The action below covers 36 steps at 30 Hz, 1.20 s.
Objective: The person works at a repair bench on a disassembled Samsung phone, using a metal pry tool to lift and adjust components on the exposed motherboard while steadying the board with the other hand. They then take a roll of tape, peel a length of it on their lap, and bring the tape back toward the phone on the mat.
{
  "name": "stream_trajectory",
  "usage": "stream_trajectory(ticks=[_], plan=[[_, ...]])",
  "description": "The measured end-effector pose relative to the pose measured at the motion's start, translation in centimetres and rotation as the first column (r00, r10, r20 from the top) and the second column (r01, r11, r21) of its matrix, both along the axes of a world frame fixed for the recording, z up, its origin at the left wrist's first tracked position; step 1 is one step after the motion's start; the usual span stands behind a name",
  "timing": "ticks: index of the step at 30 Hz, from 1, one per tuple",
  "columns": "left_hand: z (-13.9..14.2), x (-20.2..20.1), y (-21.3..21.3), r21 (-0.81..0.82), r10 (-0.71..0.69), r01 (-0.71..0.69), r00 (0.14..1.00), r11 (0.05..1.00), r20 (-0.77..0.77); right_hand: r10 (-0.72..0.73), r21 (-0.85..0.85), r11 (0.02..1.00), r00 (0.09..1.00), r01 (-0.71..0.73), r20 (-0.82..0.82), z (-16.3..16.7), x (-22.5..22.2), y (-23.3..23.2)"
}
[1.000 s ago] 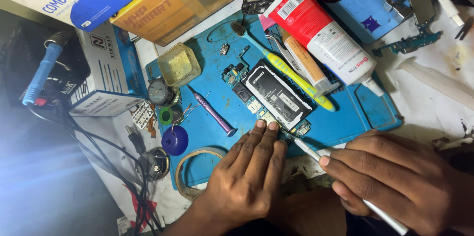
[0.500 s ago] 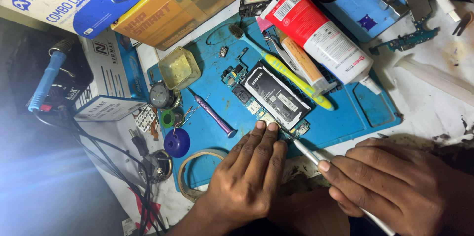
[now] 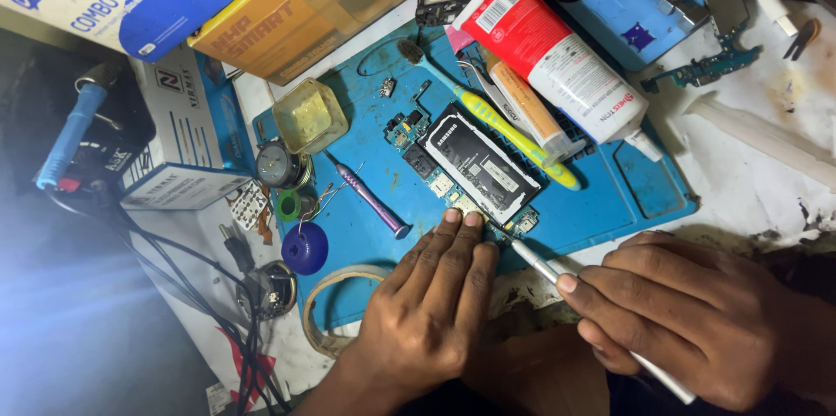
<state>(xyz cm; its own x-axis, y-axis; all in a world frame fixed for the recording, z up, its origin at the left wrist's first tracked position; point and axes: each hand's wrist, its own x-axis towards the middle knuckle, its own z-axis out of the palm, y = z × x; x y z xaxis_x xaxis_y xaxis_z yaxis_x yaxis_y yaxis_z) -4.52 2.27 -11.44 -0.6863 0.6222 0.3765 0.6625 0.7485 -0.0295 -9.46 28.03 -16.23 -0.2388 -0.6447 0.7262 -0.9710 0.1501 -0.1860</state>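
Near the blue mat's point(image 3: 649, 198) front edge, my left hand point(image 3: 435, 303) lies flat—fingertips pinning the phone board point(image 3: 475, 174)—while my right hand point(image 3: 688, 320) pinches a white tool point(image 3: 544, 266).

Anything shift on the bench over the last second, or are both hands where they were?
Almost nothing changed. The left hand still presses its fingertips on the lower edge of the opened phone, and the right hand still holds the white tool with its tip at the phone's lower corner. The purple screwdriver, toothbrush and glue tube lie as before on the blue mat.
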Motion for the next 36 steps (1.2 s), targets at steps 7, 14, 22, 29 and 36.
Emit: stream_trajectory(ticks=[7, 14, 22, 29, 36], plan=[[-0.3, 0.1, -0.6, 0.021, -0.021, 0.022, 0.999, 1.000, -0.039, -0.015, 0.040, 0.999, 0.999, 0.017, -0.031, 0.2, 0.1, -0.3], [-0.3, 0.2, -1.0, 0.024, -0.022, 0.023, 0.999, 0.999, -0.049, -0.015, 0.053, 0.998, 1.000, 0.016, -0.012, 0.3, 0.1, -0.7], [0.0, -0.2, -0.9, 0.033, -0.020, 0.022, 0.999, 0.999, -0.041, -0.073, -0.093, 0.988, 0.902, 0.123, 0.426, -0.3, 1.1, 1.2], [0.9, -0.3, -2.2, 0.115, -0.033, 0.024, 0.996, 0.993, 0.082, -0.103, -0.025, 0.992, 0.919, 0.122, 0.381, 0.0, 0.9, 0.8], [2.1, -0.2, -3.7, 0.169, 0.080, -0.079, 0.997, 0.983, 0.000, -0.035, -0.016, 0.999, 0.977, 0.039, 0.211, 1.0, -0.4, -1.1]])
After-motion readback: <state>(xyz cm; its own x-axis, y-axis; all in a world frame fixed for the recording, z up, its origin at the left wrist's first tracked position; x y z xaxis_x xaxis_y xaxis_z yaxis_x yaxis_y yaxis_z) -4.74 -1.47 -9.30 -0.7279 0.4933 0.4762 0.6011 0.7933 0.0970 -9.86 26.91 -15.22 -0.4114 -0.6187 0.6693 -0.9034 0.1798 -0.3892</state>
